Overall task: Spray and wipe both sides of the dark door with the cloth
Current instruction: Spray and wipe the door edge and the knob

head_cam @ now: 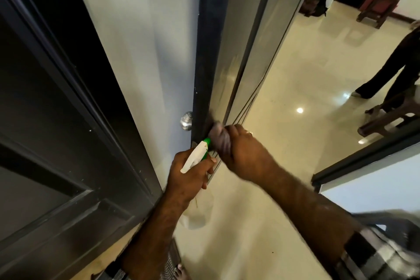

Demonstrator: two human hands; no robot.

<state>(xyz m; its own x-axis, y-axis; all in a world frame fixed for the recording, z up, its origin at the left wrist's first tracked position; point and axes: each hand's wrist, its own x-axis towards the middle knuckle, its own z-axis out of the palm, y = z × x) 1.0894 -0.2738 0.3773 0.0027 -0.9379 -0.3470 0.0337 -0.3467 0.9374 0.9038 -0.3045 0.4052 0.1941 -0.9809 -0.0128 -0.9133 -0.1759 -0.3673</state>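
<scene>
The dark door (218,57) stands ajar, seen almost edge-on in the middle of the view, with a round metal knob (186,120) on its left side. My right hand (243,150) grips a bunched greyish cloth (219,135) and presses it against the door's edge at latch height. Just below and to the left, my left hand (188,170) holds a white spray bottle with a green nozzle (196,154), its nozzle pointing up toward the door edge. The bottle's body is mostly hidden under my hand.
A dark panelled surface (56,132) fills the left side. Beyond the doorway lies a glossy cream tiled floor (295,70) where a person in dark trousers (391,68) stands by a wooden stool (391,118). A bench (379,7) and bag (318,2) sit far back.
</scene>
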